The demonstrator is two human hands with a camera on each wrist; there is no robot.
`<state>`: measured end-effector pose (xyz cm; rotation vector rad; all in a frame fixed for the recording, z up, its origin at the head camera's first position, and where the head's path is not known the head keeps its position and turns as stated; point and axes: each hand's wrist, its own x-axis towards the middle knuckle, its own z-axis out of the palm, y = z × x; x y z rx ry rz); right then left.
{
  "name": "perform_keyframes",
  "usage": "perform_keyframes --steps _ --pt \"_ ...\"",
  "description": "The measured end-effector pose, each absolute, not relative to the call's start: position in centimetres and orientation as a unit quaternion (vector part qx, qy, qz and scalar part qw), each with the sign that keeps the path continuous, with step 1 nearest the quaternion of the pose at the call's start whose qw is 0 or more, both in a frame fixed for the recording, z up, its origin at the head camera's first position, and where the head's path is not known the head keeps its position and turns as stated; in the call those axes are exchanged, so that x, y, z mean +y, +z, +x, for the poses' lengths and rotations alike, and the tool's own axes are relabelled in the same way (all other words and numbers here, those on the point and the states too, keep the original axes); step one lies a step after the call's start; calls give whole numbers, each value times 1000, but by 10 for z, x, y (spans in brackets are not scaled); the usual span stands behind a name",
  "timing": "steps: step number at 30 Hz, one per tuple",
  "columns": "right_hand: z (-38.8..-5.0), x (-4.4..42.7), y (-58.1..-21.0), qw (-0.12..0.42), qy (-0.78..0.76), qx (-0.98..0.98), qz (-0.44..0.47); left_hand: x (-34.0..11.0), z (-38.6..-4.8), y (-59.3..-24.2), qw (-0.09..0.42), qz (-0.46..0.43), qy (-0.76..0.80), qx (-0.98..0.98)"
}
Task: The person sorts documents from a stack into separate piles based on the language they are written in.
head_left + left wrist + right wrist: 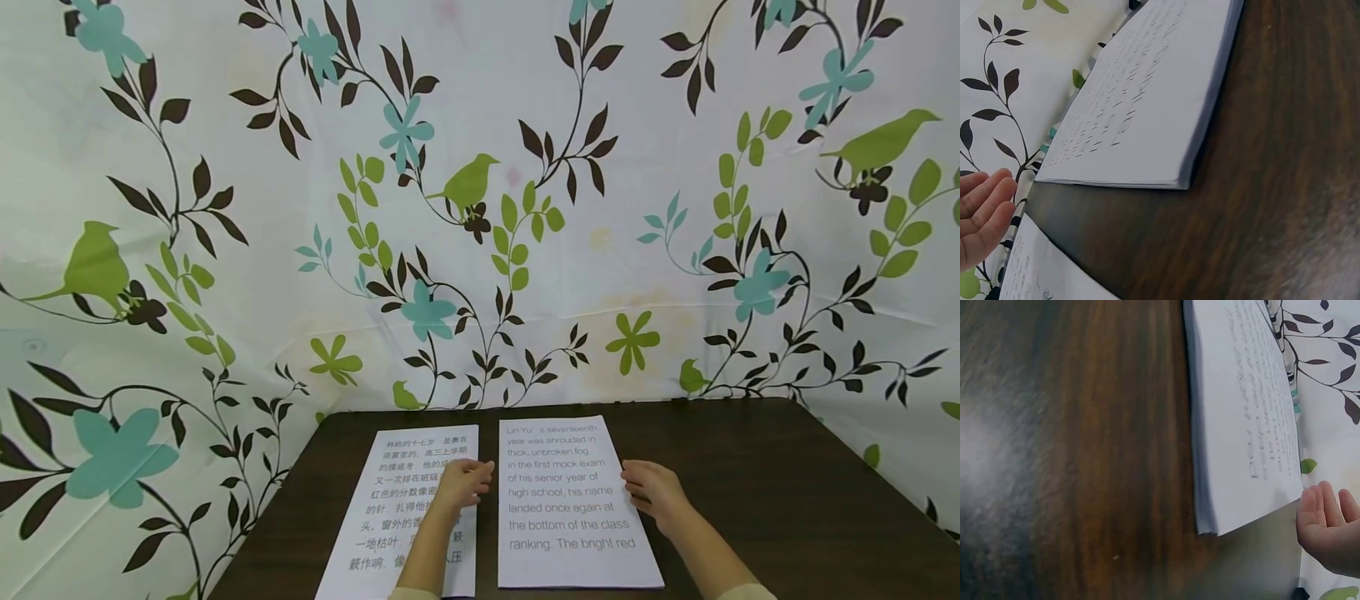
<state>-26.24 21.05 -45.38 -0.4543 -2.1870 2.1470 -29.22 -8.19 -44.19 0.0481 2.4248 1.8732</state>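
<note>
Two white paper stacks lie side by side: a left stack with Chinese print (420,508) and a right stack with English print (573,500). My left hand (462,485) hovers over the Chinese stack's right side, hiding some characters. Its fingertips reach the gap between the stacks, and the left wrist view shows these fingers (988,209) loosely bent, holding nothing. Beside the English stack's right edge is my right hand (656,493), fingertips at the paper's side. In the right wrist view its fingers (1329,509) look relaxed; whether they touch the paper I cannot tell.
Both stacks lie on a dark wood-grain table (772,483). Behind it hangs a white cloth (570,275) printed with leaves, birds and flowers, which meets the table's back edge. In the right wrist view the English stack has visible thickness.
</note>
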Motion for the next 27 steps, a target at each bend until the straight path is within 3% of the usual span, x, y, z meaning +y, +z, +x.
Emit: perform_keyframes --steps 13,27 --pt "-253 215 -457 -3 661 -734 -156 -74 -289 -452 43 -2 593 804" --pt "-253 213 -465 9 646 -744 -172 -65 -291 -461 54 5 573 818"
